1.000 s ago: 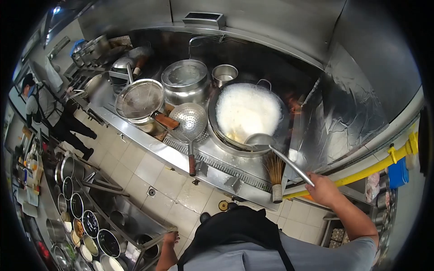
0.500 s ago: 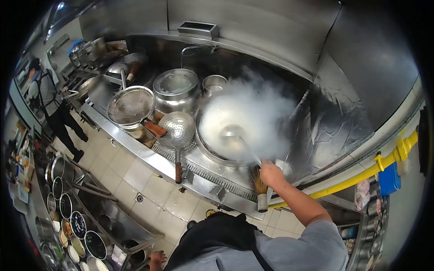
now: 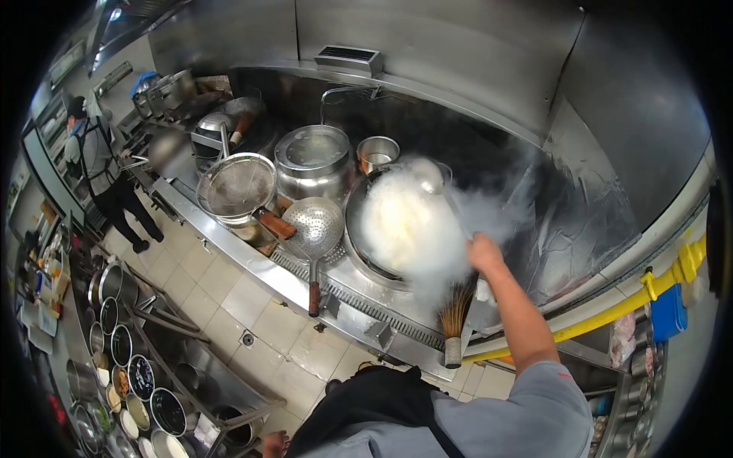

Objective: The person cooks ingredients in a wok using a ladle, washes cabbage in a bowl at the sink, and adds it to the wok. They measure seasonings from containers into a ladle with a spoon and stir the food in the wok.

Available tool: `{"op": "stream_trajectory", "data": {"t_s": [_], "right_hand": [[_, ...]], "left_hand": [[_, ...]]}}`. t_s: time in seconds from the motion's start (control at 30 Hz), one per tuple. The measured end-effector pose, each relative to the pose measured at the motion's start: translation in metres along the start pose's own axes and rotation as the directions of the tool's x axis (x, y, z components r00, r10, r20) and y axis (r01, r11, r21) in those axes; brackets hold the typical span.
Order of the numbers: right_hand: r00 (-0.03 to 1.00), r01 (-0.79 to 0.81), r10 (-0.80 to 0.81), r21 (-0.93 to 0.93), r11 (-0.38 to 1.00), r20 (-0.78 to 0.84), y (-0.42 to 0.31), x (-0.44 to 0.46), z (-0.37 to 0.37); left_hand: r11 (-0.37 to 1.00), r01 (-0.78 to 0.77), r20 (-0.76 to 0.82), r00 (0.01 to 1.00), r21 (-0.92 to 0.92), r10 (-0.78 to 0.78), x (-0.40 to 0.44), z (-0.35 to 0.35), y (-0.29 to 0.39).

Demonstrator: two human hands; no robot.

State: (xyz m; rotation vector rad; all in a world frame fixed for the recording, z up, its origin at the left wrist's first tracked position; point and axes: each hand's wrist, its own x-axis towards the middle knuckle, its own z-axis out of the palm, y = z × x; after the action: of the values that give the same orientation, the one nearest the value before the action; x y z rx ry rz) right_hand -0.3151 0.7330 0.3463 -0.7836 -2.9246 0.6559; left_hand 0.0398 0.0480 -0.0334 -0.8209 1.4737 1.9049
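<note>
My right hand (image 3: 485, 252) is closed around the handle of a metal ladle (image 3: 430, 180), its bowl raised at the far rim of a wok (image 3: 357, 243). White steam fills most of the wok, and pale yellowish-white food (image 3: 403, 221) shows through it. What lies deeper is hidden. Low in the view, my left hand (image 3: 275, 444) hangs beside my body near the rack, fingers apart and holding nothing. A bamboo brush (image 3: 455, 320) stands below my right forearm. A perforated skimmer (image 3: 313, 229) rests left of the wok, its wooden handle over the counter's front edge.
A mesh strainer (image 3: 238, 185), a large steel pot (image 3: 311, 156) and a small pot (image 3: 377, 153) stand left of and behind the wok. Several ingredient containers (image 3: 141, 378) fill the rack at left. A co-worker (image 3: 107, 168) stands farther off. A yellow pipe (image 3: 595, 324) runs along the right.
My right hand has moved up and right. The ladle's bowl has gone from mid-wok to the far rim. Steam has shifted, showing more of the pale food. The left hand still hangs low.
</note>
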Motion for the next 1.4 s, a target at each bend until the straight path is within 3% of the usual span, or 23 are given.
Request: {"op": "stream_trajectory", "data": {"t_s": [0.03, 0.17, 0.23, 0.27, 0.3, 0.33, 0.37, 0.4, 0.43, 0.47, 0.53, 0.6, 0.67, 0.7, 0.73, 0.8, 0.83, 0.87, 0.93, 0.97, 1.07, 1.27, 1.4], "right_hand": [[0.979, 0.086, -0.117, -0.178, 0.98, -0.168, 0.012, 0.012, 0.006], [0.971, 0.133, -0.166, -0.189, 0.973, -0.173, 0.04, 0.036, 0.043], [0.944, 0.304, -0.329, -0.412, 0.859, 0.011, 0.052, 0.041, 0.072], [0.993, 0.075, -0.079, 0.049, 0.996, 0.092, 0.044, 0.031, 0.077], [0.952, -0.238, 0.115, 0.453, 0.859, 0.284, 0.035, 0.018, 0.076], [0.899, -0.387, 0.157, 0.575, 0.721, 0.408, 0.027, 0.009, 0.071], [0.829, -0.529, 0.169, 0.648, 0.548, 0.534, 0.018, -0.001, 0.063], [0.801, -0.576, 0.181, 0.655, 0.489, 0.57, 0.013, -0.011, 0.055], [0.773, -0.62, 0.192, 0.658, 0.427, 0.605, 0.009, -0.022, 0.046], [0.796, -0.556, 0.159, 0.603, 0.572, 0.584, 0.005, -0.038, 0.033], [0.85, -0.382, 0.103, 0.469, 0.796, 0.517, -0.001, -0.062, 0.015], [0.881, -0.275, 0.07, 0.386, 0.881, 0.468, 0.004, -0.066, 0.011], [0.979, 0.094, -0.112, 0.113, 0.989, 0.169, 0.012, -0.065, 0.011], [0.977, 0.203, -0.209, 0.154, 0.967, 0.028, 0.01, -0.069, 0.009], [0.977, 0.205, -0.211, 0.142, 0.968, 0.026, 0.009, -0.072, 0.004], [0.938, -0.216, 0.081, 0.382, 0.898, 0.338, 0.006, -0.086, 0.0], [0.982, -0.164, 0.125, 0.308, 0.937, 0.143, 0.009, -0.092, 0.007], [0.984, -0.161, 0.127, 0.313, 0.936, 0.127, 0.015, -0.09, 0.011], [0.991, 0.127, -0.114, 0.19, 0.974, -0.076, 0.021, -0.072, 0.022], [0.997, 0.049, -0.073, 0.443, 0.895, 0.036, 0.01, -0.058, 0.025], [0.99, 0.022, -0.097, 0.585, 0.81, 0.098, -0.075, 0.001, -0.003], [0.961, 0.128, -0.251, 0.615, 0.778, 0.118, -0.216, 0.138, -0.009], [0.964, 0.028, -0.192, 0.651, 0.759, 0.182, -0.289, 0.203, 0.002]], "left_hand": [[0.993, 0.086, -0.083, 0.993, 0.078, -0.08, -0.001, -0.003, 0.003], [0.965, 0.164, -0.183, 0.975, 0.203, -0.127, 0.011, 0.027, 0.048], [0.969, 0.107, -0.161, 0.984, 0.225, -0.071, 0.031, 0.052, 0.085], [0.969, 0.044, -0.12, 0.993, 0.242, -0.015, 0.039, 0.074, 0.119], [0.965, -0.032, -0.07, 0.996, 0.259, 0.052, 0.047, 0.1, 0.16], [0.952, -0.123, -0.013, 0.991, 0.281, 0.132, 0.054, 0.128, 0.202], [0.804, -0.296, 0.095, 0.952, 0.516, 0.289, 0.065, 0.152, 0.249], [0.948, -0.306, 0.208, 0.936, 0.083, 0.284, 0.064, 0.191, 0.292], [0.92, -0.382, 0.239, 0.904, 0.086, 0.353, 0.061, 0.223, 0.332], [0.907, -0.41, 0.27, 0.887, 0.094, 0.374, 0.06, 0.251, 0.368], [0.916, -0.371, 0.351, 0.846, -0.152, 0.401, 0.074, 0.293, 0.424], [0.899, -0.297, 0.315, 0.862, -0.321, 0.397, 0.075, 0.324, 0.477], [0.83, -0.249, 0.39, 0.791, -0.499, 0.472, 0.102, 0.333, 0.512], [0.743, -0.17, 0.449, 0.703, -0.647, 0.551, 0.105, 0.337, 0.52], [0.738, -0.162, 0.451, 0.7, -0.655, 0.553, 0.104, 0.338, 0.52], [0.626, -0.14, 0.328, 0.753, -0.767, 0.57, 0.097, 0.338, 0.528], [0.608, -0.152, 0.326, 0.73, -0.779, 0.6, 0.099, 0.328, 0.523], [0.638, -0.135, 0.377, 0.707, -0.758, 0.598, 0.103, 0.309, 0.519], [0.679, -0.146, 0.428, 0.677, -0.719, 0.599, 0.069, 0.271, 0.516], [0.693, -0.17, 0.415, 0.693, -0.701, 0.59, 0.063, 0.251, 0.512], [0.676, -0.156, 0.322, 0.789, -0.72, 0.524, 0.046, 0.215, 0.492], [0.845, -0.255, 0.291, 0.859, -0.469, 0.421, 0.012, 0.166, 0.371], [0.894, -0.202, 0.084, 0.963, -0.401, 0.255, -0.017, 0.143, 0.283]]}}
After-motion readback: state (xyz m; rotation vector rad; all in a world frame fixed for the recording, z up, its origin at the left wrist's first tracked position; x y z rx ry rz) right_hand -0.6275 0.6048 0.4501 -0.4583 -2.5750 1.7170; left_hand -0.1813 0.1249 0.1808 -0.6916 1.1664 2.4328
